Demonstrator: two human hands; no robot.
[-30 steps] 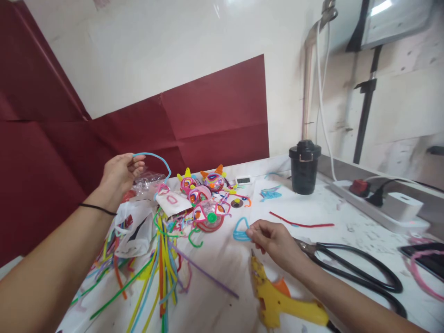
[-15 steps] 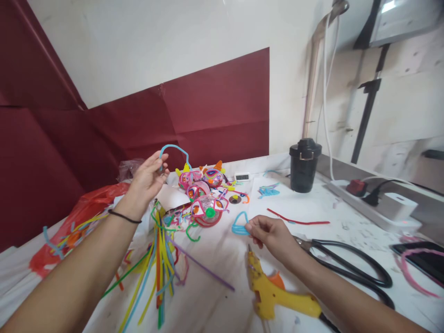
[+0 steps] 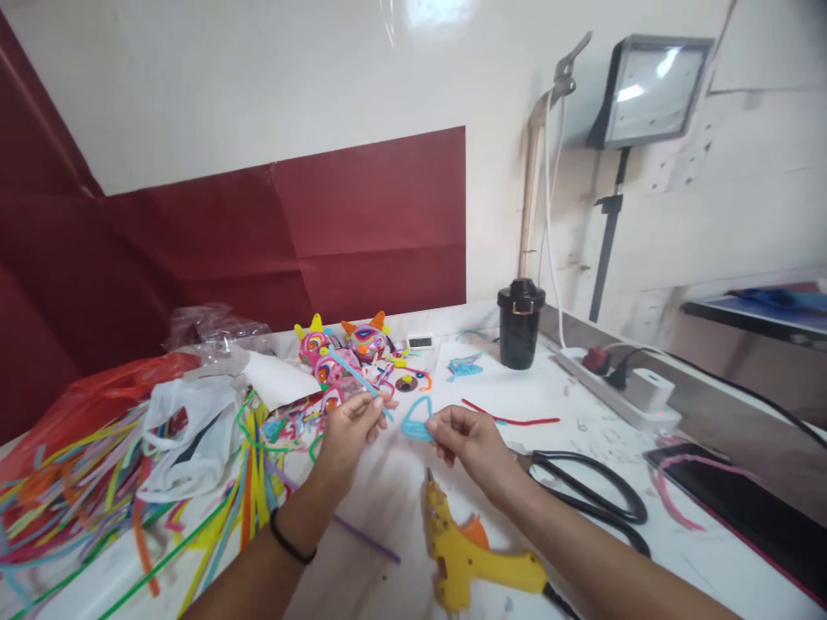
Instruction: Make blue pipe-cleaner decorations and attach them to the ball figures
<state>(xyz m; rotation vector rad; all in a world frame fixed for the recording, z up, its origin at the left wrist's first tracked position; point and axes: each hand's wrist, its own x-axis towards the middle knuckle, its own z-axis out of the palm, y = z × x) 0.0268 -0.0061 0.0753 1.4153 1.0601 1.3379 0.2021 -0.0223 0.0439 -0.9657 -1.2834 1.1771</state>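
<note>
A light blue pipe cleaner [image 3: 352,372] is pinched in my left hand [image 3: 354,424], its long end pointing up and left over the decorated pieces. Close by on the right, my right hand [image 3: 466,437] holds a bent blue pipe cleaner shape [image 3: 417,424], triangular at the top with several strands along its bottom. The two blue items are a small gap apart. Under my right hand lies a yellow glue gun [image 3: 462,551], its nozzle pointing away from me. Black-handled scissors [image 3: 587,486] lie beneath and beside my right forearm.
Colourful decorated pieces [image 3: 336,362] sit at the back centre. Many pipe cleaners [image 3: 83,491] and plastic bags [image 3: 190,439] fill the left. A black cup [image 3: 519,327], power strip [image 3: 620,396], red pipe cleaner [image 3: 517,420], blue shape [image 3: 465,366] and phone [image 3: 743,499] are rightward.
My left hand has come down and right with its blue pipe cleaner, close to my right hand. The view has shifted to the right. My right hand still holds the blue shape.
</note>
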